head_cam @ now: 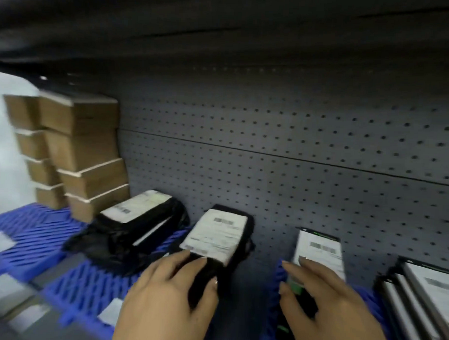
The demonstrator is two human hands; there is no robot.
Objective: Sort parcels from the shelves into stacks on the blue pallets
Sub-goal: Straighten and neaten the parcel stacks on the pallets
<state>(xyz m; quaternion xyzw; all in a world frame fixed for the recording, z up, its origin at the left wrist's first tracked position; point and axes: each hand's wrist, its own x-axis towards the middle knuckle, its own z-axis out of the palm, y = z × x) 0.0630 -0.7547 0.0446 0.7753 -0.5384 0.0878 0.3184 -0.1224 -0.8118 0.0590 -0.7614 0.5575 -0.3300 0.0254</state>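
Two hands reach down over parcels that lie on blue pallets in front of a grey pegboard wall; the left hand grips the near end of a black parcel, its fingers curled over the top edge just below the white label and its thumb pressed against the parcel's right side; this parcel lies at the back of the middle pallet, its far end close to the wall. The right hand holds a slim parcel with a white label and a green mark, fingertips on the label and thumb curled round its left edge; the parcel sits over the right pallet, and whether it rests flat or is lifted cannot be told through the blur.

Just left of the black parcel lies a crumpled black bag parcel, also labelled, apart from both hands; behind it, brown boxes stand in two stacks on the left pallet; a white bulky shape fills the far left edge. A stack of flat parcels leans at the right edge, near the right hand but not touching it; small white slips lie on the pallets.
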